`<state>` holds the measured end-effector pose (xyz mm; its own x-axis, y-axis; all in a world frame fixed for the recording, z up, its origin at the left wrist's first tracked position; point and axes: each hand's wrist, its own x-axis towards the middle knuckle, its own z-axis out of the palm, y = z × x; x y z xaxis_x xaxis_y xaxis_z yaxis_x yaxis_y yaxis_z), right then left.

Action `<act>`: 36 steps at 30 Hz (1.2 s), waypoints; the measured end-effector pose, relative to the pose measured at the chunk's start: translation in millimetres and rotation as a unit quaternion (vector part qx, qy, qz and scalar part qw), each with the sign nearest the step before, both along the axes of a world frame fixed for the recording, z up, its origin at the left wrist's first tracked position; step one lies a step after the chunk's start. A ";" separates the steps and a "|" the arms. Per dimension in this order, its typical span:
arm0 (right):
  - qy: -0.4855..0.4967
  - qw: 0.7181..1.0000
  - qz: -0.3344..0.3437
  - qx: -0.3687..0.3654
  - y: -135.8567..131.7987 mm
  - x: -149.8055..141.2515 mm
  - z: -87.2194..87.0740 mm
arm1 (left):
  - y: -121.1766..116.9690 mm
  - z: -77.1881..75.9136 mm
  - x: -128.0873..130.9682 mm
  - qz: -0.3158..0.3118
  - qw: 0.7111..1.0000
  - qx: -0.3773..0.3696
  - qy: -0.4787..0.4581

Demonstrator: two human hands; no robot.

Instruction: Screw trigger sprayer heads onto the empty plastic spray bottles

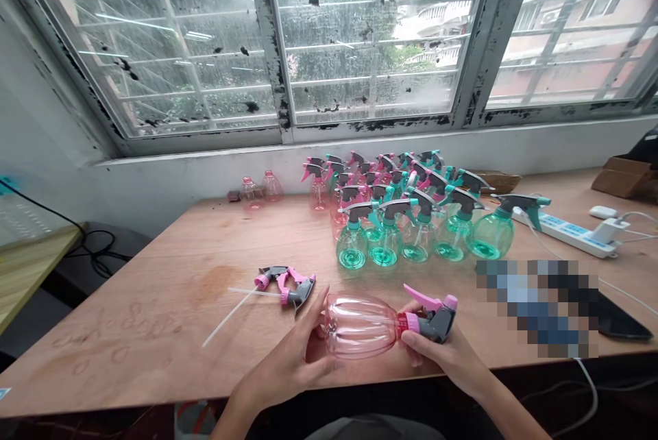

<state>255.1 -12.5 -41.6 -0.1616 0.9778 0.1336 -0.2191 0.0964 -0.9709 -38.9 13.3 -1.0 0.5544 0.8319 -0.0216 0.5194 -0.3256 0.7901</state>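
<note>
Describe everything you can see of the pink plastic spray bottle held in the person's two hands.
The translucent pink plastic spray bottle has a rounded, lobed body that looks empty. It lies on its side, base toward the left hand, and a pink collar joins it to a grey plastic sprayer head with a pink trigger. The left hand cups the body; the right hand grips the neck.

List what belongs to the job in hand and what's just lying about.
Job: left hand, right hand, pink plastic spray bottle, loose trigger sprayers, capless pink bottles, teal spray bottles.
Lying about: power strip, cardboard box.
</note>
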 end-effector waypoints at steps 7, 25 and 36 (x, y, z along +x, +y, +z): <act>0.003 1.000 -0.008 -0.024 -1.2 -1.3 1.2 | 0.9 -1.5 -3.2 -0.015 1.000 -0.020 -0.007; -0.006 1.000 -0.002 -0.012 -1.1 -0.6 2.7 | 0.1 2.8 0.2 0.001 0.999 -0.038 -0.004; -0.001 1.000 0.000 -0.016 -0.7 0.0 1.3 | -1.4 3.3 1.7 0.003 1.000 -0.007 -0.006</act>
<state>255.1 -13.2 -40.3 -0.1629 0.9813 0.1025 -0.2170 0.0657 -0.9739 -37.2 12.0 2.3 0.5505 0.8344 -0.0265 0.5109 -0.3117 0.8011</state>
